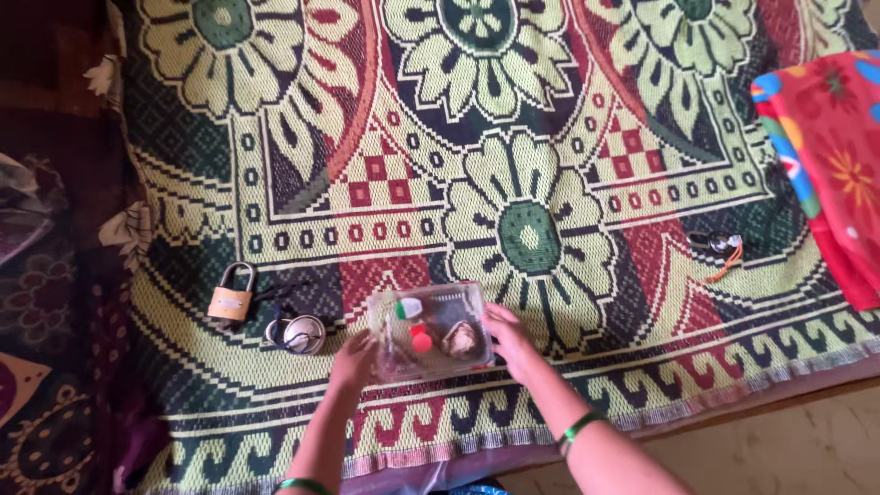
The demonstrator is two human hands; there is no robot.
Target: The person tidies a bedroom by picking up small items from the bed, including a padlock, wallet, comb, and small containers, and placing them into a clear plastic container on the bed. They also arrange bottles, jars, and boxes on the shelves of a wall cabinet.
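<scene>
Two hands in view, both mine: left hand (353, 359) and right hand (510, 341). Between them one clear box (429, 330). Inside it I count three small bits: one green-white piece (409, 308), one red piece (421, 341), one brownish lump (461, 340). Just left of my left hand, one round metal lock (300, 335); further left, one brass padlock (231, 295). Well off to the right of my right hand, one key bunch (718, 244) with an orange cord. One patterned rug (513, 165) under everything. One red floral cloth (825, 147) far right. Two green bangles (578, 426), one per wrist.
</scene>
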